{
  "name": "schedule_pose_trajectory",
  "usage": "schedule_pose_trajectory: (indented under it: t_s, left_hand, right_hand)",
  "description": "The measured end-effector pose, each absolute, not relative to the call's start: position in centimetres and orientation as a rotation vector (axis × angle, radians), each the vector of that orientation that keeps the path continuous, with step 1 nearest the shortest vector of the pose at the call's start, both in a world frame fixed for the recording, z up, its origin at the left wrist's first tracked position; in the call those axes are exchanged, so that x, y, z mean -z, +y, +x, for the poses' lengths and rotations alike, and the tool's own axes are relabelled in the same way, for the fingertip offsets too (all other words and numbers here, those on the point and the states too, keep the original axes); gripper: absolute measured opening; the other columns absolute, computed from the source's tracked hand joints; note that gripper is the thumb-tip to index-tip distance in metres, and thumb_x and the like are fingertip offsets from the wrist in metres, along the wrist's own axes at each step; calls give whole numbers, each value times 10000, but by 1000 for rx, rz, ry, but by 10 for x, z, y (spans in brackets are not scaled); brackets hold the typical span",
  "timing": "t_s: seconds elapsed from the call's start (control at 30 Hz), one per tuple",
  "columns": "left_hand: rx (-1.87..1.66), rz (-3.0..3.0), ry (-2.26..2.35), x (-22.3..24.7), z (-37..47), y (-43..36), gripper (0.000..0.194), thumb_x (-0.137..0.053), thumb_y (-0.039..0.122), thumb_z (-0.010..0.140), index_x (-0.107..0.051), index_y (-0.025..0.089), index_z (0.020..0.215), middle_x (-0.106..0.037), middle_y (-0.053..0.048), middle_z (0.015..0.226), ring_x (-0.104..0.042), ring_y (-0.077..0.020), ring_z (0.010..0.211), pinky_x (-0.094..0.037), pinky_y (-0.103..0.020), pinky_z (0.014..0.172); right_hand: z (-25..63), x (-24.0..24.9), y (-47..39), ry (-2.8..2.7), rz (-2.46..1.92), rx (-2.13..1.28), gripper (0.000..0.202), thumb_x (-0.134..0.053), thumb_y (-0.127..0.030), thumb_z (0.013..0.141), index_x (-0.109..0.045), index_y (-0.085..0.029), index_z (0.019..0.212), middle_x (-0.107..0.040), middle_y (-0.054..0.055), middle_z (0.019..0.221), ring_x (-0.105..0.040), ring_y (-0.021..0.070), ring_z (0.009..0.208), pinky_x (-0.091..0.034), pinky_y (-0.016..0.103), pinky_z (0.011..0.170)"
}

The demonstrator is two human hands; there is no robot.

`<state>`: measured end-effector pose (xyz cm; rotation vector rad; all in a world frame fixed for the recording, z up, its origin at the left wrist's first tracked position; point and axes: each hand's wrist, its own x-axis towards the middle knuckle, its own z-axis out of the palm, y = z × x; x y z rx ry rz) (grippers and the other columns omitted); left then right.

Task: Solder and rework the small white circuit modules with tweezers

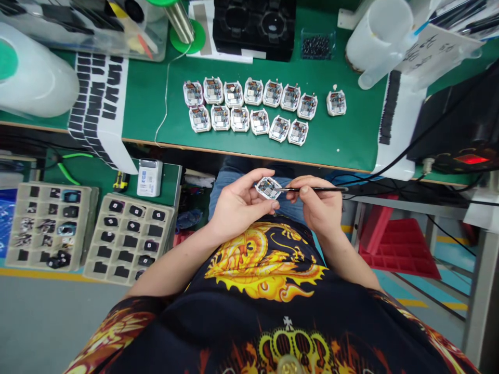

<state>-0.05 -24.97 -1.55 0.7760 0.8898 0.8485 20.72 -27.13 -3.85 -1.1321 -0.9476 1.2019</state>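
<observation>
My left hand (238, 203) is closed on a small white smartwatch case (268, 187), its circuit board facing up, held in front of my body just below the bench edge. In my right hand (322, 206) a pair of slim dark tweezers (290, 189) is pinched, lying almost level. Their tips reach the right side of the open case; whether they grip a part there is too small to tell. Similar open watch cases (239, 118) stand in two rows on the green bench, and a single case (336, 103) sits apart to the right.
The green bench (148, 104) carries a clear box of small black parts (317, 45), a solder wire reel (187, 36), a white container (378, 31) and sheets of black stickers (93, 98). Compartment trays (130, 239) lie lower left. A black cable (413, 145) runs from a device at right.
</observation>
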Motion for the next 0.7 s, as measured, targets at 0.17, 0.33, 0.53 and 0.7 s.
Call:
schedule_pose_trajectory:
  t_s: [0.17, 0.33, 0.53, 0.7]
  left_hand:
    - [-835, 781, 892, 15, 0, -250, 657, -1017, 196, 819, -728, 226, 1407, -823, -5, 1027, -809, -133, 781, -728, -261, 775]
    - [-832, 795, 903, 11, 1, -251, 636, -1011, 189, 816, -739, 224, 1390, -818, -3, 1025, -794, -123, 773, -717, -252, 772]
    - [-820, 792, 922, 10, 1, -252, 640, -1004, 192, 827, -735, 222, 1407, -827, -14, 1014, -815, -142, 783, -718, -255, 765]
    - [-828, 783, 903, 11, 2, -251, 629, -1003, 186, 821, -738, 228, 1391, -822, -7, 1000, -809, -143, 785, -714, -254, 757]
  right_hand:
    - [208, 28, -277, -1259, -1212, -892, 107, -838, -385, 1010, -902, -327, 1073, -882, 52, 1077, -831, 223, 886, -736, 410, 814]
    - [207, 27, -274, -1382, -1156, -839, 135, -808, -295, 1025, -895, -344, 1117, -887, 34, 1087, -840, 224, 939, -733, 431, 902]
    - [207, 27, -274, -1411, -1176, -789, 121, -802, -320, 1024, -894, -343, 1098, -892, 37, 1067, -842, 238, 948, -733, 437, 869]
    - [208, 26, -276, -1400, -1188, -776, 120, -799, -321, 1022, -891, -345, 1095, -892, 37, 1069, -845, 242, 940, -741, 437, 853]
